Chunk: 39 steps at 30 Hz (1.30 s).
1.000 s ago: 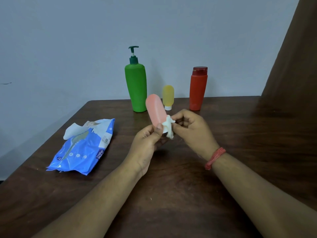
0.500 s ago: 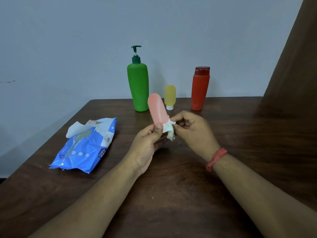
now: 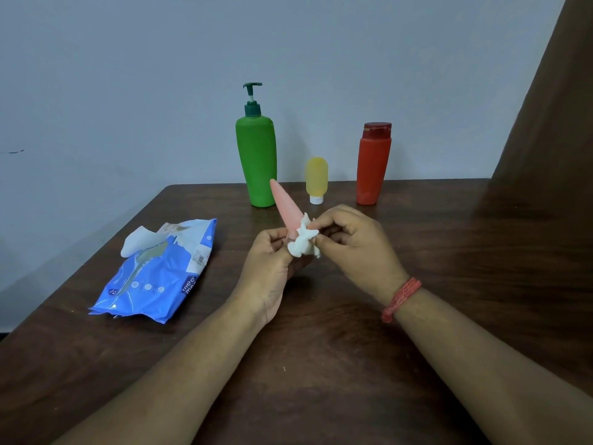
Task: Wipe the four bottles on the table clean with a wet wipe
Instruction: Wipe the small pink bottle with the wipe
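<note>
Above the middle of the brown wooden tabletop (image 3: 321, 364), the left hand (image 3: 269, 268) grips the small pink plastic bottle (image 3: 286, 208) with curled fingers, while the right hand (image 3: 353, 245) pinches the crumpled white wet wipe (image 3: 303, 242) against its lower end.

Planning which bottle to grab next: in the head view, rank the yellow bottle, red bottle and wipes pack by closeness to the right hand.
From the right hand:
1. Yellow bottle, just behind it.
2. Red bottle, behind, slightly right.
3. Wipes pack, far left.

I see a green pump bottle (image 3: 256, 162), yellow tube (image 3: 316, 176), red bottle (image 3: 373, 162), pink tube (image 3: 287, 207), white wipe (image 3: 303, 242), blue wipe pack (image 3: 154, 281) and dark brown table (image 3: 321, 364).
</note>
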{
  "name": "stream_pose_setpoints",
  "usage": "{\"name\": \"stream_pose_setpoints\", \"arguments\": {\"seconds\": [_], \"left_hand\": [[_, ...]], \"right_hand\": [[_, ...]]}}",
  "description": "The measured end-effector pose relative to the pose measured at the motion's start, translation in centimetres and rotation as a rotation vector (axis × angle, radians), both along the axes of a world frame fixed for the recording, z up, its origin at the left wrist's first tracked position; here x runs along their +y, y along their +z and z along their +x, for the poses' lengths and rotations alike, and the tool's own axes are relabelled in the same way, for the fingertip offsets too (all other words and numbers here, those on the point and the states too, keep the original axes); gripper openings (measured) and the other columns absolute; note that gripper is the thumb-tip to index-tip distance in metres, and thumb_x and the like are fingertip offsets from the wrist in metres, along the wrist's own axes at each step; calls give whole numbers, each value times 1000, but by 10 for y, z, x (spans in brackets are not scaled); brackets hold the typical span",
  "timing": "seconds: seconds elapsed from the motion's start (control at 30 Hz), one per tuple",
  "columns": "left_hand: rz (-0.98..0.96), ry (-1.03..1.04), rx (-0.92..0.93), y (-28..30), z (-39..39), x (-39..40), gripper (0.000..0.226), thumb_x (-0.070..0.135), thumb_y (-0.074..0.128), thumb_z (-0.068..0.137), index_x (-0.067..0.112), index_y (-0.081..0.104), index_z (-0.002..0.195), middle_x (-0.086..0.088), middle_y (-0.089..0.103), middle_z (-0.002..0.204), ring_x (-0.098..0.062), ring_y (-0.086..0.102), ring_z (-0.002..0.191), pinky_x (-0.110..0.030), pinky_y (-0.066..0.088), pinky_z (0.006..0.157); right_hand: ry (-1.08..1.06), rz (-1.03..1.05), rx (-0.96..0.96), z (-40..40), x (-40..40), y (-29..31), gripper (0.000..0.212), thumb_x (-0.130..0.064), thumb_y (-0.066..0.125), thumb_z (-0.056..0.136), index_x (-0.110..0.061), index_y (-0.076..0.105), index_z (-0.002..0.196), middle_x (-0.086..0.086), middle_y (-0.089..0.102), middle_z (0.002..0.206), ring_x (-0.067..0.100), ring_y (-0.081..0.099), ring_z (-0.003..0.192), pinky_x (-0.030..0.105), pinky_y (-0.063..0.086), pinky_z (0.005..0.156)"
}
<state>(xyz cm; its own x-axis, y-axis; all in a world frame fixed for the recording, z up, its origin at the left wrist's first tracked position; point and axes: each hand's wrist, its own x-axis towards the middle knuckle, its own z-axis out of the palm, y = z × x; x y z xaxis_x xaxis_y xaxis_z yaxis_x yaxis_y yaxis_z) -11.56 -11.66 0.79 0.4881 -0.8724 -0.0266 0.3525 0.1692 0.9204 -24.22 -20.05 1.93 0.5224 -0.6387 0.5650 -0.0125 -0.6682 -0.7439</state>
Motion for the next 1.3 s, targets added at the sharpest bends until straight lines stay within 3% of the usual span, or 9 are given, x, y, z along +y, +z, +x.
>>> {"name": "stream_pose_setpoints", "arguments": {"seconds": [0.23, 0.47, 0.6, 0.7, 0.87, 0.97, 1.07, 1.2, 1.3], "left_hand": [[-5, -21, 28, 0, 4, -2, 24, -4, 64, 90, 2, 64, 113, -13, 75, 109, -23, 74, 94, -38, 61, 83], [-77, -101, 59, 0, 4, -2, 36, 23, 54, 96, 4, 64, 125, -16, 72, 118, -25, 70, 104, -44, 53, 100], [-58, -68, 56, -1, 4, -3, 27, 13, 50, 101, 5, 67, 121, -14, 73, 115, -24, 69, 103, -42, 54, 98], [-32, -81, 75, 0, 6, -3, 29, 12, 56, 96, 3, 67, 122, -17, 72, 119, -28, 67, 107, -41, 55, 96], [-16, -116, 74, 0, 2, -2, 22, 5, 55, 99, 2, 66, 118, -13, 75, 103, -16, 71, 87, -46, 53, 100], [-38, -139, 157, 0, -1, -1, 26, 13, 57, 100, 0, 66, 121, -13, 70, 102, -19, 65, 89, -44, 55, 98], [-59, -123, 236, 2, -5, -1, 23, 16, 59, 97, 5, 69, 115, -9, 70, 93, -16, 67, 81, -39, 57, 92], [-65, -125, 271, 4, -4, 0, 32, 32, 64, 88, 12, 72, 113, -8, 73, 100, -16, 69, 86, -38, 54, 91], [-73, -136, 262, 3, -4, 0, 38, 32, 67, 85, 9, 71, 114, -8, 69, 97, -16, 66, 84, -39, 56, 93]], "right_hand": [[-45, -85, 4, 3, 5, -1, 17, -1, 72, 85, -13, 75, 98, -7, 66, 97, 10, 66, 86, 29, 59, 73], [-106, -56, -7, -2, 3, 4, 22, 2, 69, 86, -16, 75, 96, -14, 65, 93, 3, 65, 82, 11, 52, 68], [-118, -217, 31, -1, 3, 2, 18, 0, 70, 85, -12, 75, 98, -6, 66, 96, 8, 65, 85, 25, 56, 73], [-92, -279, 33, 0, 5, 1, 18, 1, 70, 85, -10, 74, 99, -4, 66, 98, 8, 64, 88, 28, 56, 74], [-115, -156, -55, -1, 2, 2, 23, 4, 67, 86, -13, 74, 99, -3, 68, 98, 10, 67, 87, 32, 59, 75], [-115, -117, -123, -1, 4, 4, 23, 7, 67, 85, -12, 73, 97, -3, 68, 98, 10, 68, 87, 32, 59, 77], [-138, -244, -105, 1, 8, 3, 18, 6, 69, 83, -8, 70, 94, 0, 64, 97, 12, 65, 88, 35, 57, 75], [-105, -497, 42, 3, 10, 1, 14, 4, 70, 82, -7, 71, 92, 4, 64, 95, 18, 63, 88, 33, 53, 77], [-195, -491, 37, -1, 5, 2, 14, 3, 71, 83, -7, 70, 93, 4, 64, 96, 13, 62, 87, 26, 52, 75]]}}
